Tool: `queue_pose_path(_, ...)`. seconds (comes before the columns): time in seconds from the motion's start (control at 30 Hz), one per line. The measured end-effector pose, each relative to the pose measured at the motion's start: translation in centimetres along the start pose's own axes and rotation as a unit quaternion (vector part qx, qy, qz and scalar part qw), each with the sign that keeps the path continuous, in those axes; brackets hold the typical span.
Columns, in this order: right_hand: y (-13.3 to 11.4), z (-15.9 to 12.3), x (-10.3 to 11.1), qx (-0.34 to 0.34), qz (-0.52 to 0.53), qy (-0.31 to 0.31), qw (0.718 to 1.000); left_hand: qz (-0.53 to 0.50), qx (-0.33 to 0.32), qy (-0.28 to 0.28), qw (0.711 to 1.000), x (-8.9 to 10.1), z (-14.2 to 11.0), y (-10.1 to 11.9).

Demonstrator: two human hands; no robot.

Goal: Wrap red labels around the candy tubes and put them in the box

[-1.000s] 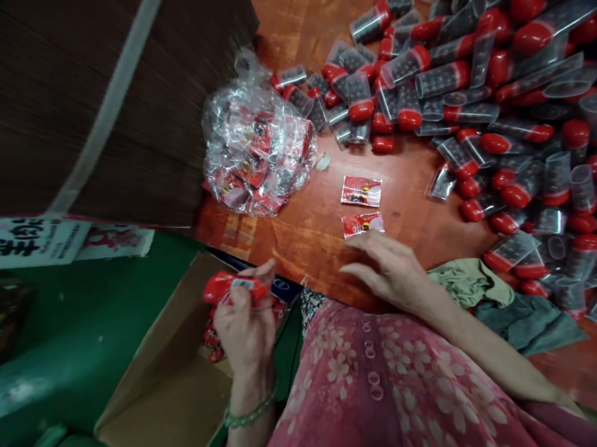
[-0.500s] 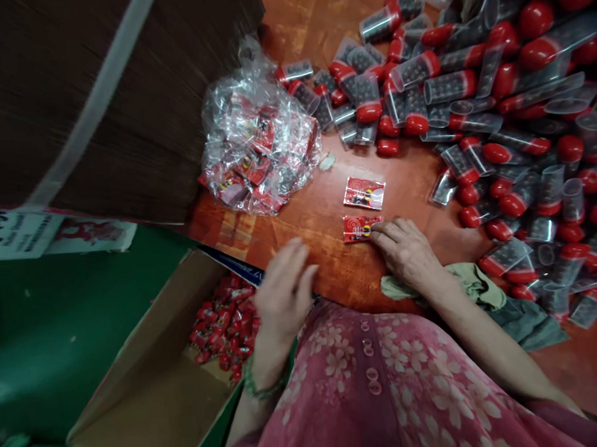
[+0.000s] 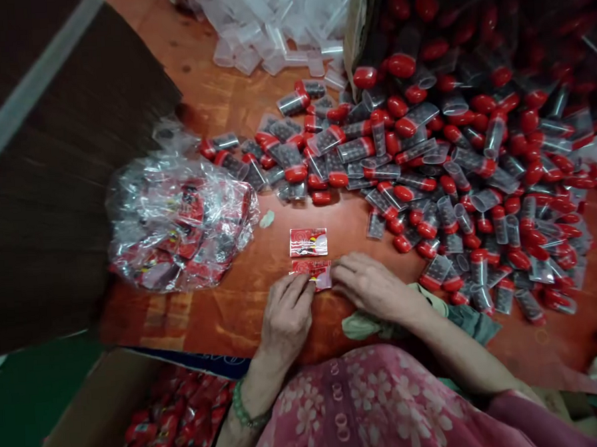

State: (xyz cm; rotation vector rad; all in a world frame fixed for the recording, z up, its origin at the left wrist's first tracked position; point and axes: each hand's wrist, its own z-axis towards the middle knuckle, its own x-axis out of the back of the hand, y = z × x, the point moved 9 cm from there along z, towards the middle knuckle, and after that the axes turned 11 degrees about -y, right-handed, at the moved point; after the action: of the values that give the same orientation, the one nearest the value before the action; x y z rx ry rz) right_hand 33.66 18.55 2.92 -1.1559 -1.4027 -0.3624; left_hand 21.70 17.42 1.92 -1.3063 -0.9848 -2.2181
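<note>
A small red printed card (image 3: pixel 320 273) lies on the reddish-brown table, partly covered by my fingers. My left hand (image 3: pixel 286 317) has its fingers close together and bent down over the card's lower left part. At the right end of the same card, the closed fingertips of my right hand (image 3: pixel 369 285) grip its edge; the thumb is hard to see. Just beyond it rests a second red card (image 3: pixel 308 242), flat and apart from both hands. A green bead bracelet (image 3: pixel 242 406) circles my left wrist. Under my right forearm is a pale green cloth (image 3: pixel 366 326).
A clear plastic bag (image 3: pixel 183 223) of red cards sits left, beside a dark brown box (image 3: pixel 60 176). Clear tubes with red caps (image 3: pixel 324 142) are heaped at right. Empty translucent tubes (image 3: pixel 269 38) lie behind. An open carton (image 3: pixel 83 415) holding red packets stands below the table edge.
My left hand has come from above the carton onto the nearer card. My right hand stays at that card's right end. The view has shifted, showing more of the tube heap.
</note>
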Motion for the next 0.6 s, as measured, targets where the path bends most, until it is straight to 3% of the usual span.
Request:
queue_pose_path(0.1, 3.9, -1.2, 4.2, -0.088, -0.057, 0.078, 0.991, -0.015, 0.028, -0.008, 0.999, -0.1, 0.5, -0.5)
queue_pose_path(0.2, 7.6, -1.4, 6.9, -0.192, -0.169, 0.12, 0.959, -0.05, 0.036, -0.016, 0.998, -0.2, 1.0, -0.8)
queue_pose_path(0.33, 10.0, 0.2, 7.2, -0.235, -0.244, 0.09, 0.937, -0.092, 0.05, -0.02, 0.994, -0.1, 1.3, -1.1)
queue_pose_path(0.6, 10.9, 1.7, 6.5, -0.24, -0.201, 0.053, 0.948, -0.078, 0.11, -0.072, 0.988, -1.0, 1.5, -1.4)
